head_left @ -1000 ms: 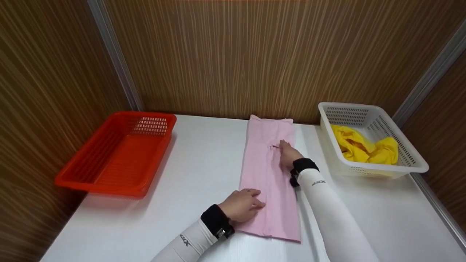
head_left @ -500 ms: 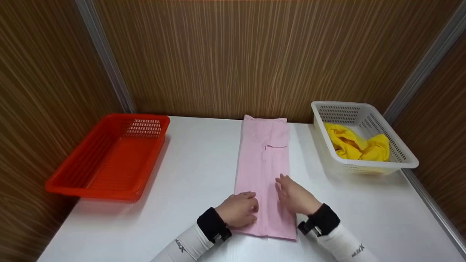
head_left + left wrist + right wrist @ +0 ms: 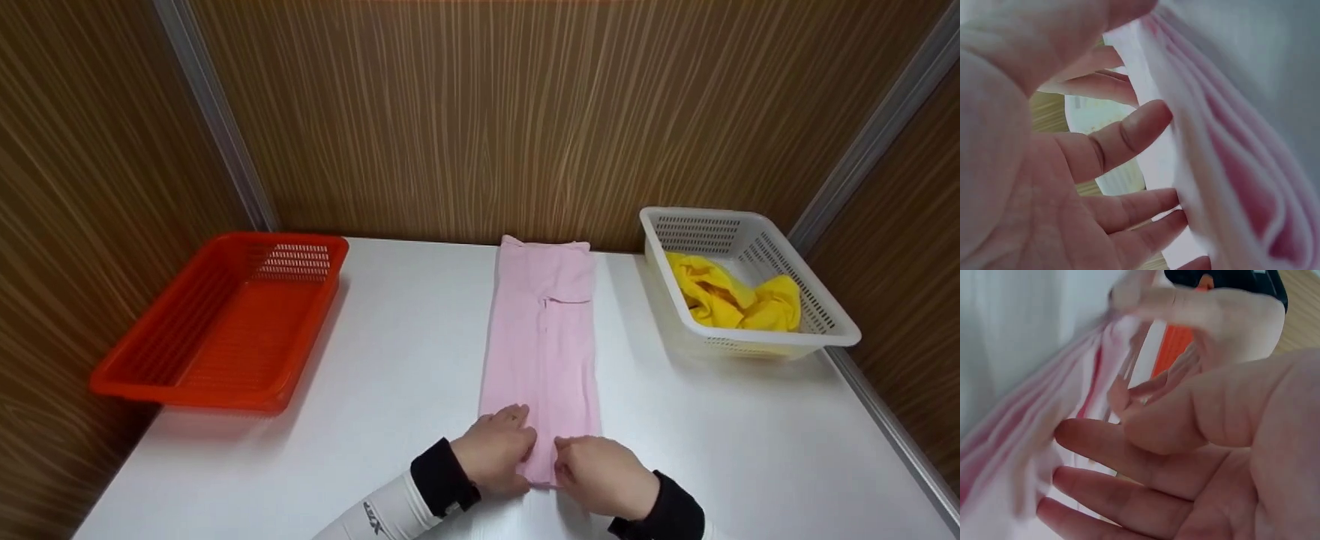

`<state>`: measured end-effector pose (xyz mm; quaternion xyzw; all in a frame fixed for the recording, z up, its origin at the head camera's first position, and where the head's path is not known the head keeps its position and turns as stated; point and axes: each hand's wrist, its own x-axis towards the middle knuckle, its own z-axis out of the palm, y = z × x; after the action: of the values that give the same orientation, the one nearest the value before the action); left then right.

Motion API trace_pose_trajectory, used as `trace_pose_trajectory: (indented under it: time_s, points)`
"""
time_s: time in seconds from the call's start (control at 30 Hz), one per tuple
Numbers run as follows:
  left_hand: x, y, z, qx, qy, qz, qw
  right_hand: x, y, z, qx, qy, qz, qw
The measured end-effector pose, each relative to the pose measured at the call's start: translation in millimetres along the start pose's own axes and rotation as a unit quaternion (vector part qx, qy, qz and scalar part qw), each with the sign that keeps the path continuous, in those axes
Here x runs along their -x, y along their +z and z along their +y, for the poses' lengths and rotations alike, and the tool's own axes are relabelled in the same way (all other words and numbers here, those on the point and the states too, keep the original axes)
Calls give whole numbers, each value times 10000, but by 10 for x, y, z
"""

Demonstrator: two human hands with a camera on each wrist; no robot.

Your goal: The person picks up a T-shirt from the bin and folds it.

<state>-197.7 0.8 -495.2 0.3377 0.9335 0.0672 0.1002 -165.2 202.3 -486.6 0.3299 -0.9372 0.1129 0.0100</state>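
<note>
A pink garment [image 3: 559, 352], folded into a long strip, lies flat on the white table with one end by the back wall. A short slit crosses its upper part and a seam runs down its middle; its exact kind is unclear. My left hand [image 3: 495, 452] rests on the near end, fingers spread on the cloth and thumb by the bottom edge. Beside it, my right hand [image 3: 606, 474] touches the near right corner. In the right wrist view its fingers [image 3: 1123, 495] reach fairly straight against the cloth. Stacked layers of the garment's edge [image 3: 1241, 163] show in the left wrist view.
To the left stands a red plastic basket [image 3: 289, 375] with nothing seen inside. A white basket [image 3: 780, 337] at the right back holds a crumpled yellow cloth [image 3: 772, 304]. Wood-grain panels [image 3: 420, 120] enclose the white table [image 3: 405, 337] at the back and sides.
My right hand has come down from the garment's upper part along its right side to the near end. The left hand has shifted slightly toward the near edge. The garment stays in place.
</note>
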Motion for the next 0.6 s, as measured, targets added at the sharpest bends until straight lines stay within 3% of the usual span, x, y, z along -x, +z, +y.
trace_pose_trajectory:
  time_s: [0.3,0.6]
  points:
    - [-9,83,210,-453,-217,190,9986,21,2,-46,182,-122,10,9998]
    - [-11,81,189,-675,-156,389,9968,27,14,-12,4,-116,61,9999]
